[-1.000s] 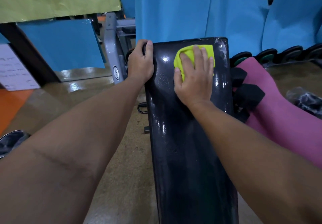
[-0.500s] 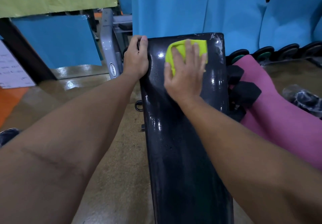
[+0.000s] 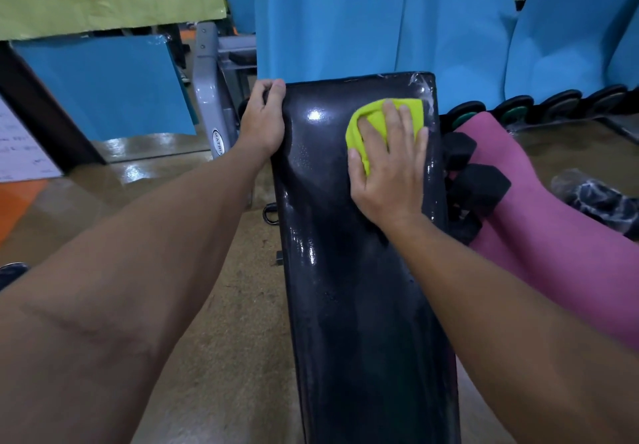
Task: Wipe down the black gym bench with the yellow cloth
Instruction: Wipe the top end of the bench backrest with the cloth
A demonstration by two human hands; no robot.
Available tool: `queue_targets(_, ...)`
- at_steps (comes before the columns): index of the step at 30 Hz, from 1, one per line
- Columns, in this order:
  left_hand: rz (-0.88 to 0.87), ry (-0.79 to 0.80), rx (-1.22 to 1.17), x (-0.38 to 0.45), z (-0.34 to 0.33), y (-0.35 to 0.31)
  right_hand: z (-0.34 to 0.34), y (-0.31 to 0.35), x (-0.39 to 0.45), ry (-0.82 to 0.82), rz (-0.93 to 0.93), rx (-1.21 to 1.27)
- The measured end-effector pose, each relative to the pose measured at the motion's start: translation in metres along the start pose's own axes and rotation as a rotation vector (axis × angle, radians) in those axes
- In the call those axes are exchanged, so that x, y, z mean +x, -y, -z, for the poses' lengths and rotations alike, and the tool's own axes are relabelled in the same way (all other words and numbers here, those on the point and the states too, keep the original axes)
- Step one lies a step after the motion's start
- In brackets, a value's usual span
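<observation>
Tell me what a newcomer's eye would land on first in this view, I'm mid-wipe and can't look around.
The yellow cloth jumps out first, bright against the glossy black gym bench, pressed flat under the right hand near the bench's far right corner. Next is the left hand, gripping the bench's far left edge. Off to the right, a pink mat lies beside the bench with black dumbbells on it.

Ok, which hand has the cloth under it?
The right hand, flat on the yellow cloth; the left hand only grips the bench edge.
</observation>
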State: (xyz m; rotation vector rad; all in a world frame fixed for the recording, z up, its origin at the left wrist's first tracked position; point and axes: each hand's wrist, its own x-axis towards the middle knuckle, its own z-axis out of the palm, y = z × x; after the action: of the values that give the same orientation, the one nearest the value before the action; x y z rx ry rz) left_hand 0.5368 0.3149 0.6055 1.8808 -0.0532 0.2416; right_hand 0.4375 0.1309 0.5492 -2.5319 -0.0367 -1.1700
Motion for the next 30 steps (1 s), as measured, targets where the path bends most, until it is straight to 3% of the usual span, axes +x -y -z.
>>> queue_targets(4,0.066,0.020,-0.056,0.003,0.002,-0.003,0.006,-0.025,-0.001,-0.044,-0.062,-0.013)
queue_targets(7,0.062,0.014,-0.058,0.002,0.001,-0.004,-0.001,0.007,0.009,-0.050,-0.177,-0.015)
queue_targets(12,0.002,0.006,0.011,-0.001,0.000,-0.002,-0.005,0.013,-0.014,-0.004,0.007,0.006)
queue_targets(17,-0.040,0.034,0.023,0.002,0.005,0.002,-0.004,0.008,0.009,-0.054,-0.217,-0.008)
queue_targets(22,-0.057,0.039,0.045,0.003,0.005,0.005,-0.014,0.041,-0.022,0.024,0.049,-0.010)
queue_targets(30,-0.095,0.044,0.053,0.002,0.006,0.008,-0.013,0.035,0.009,-0.059,-0.111,-0.035)
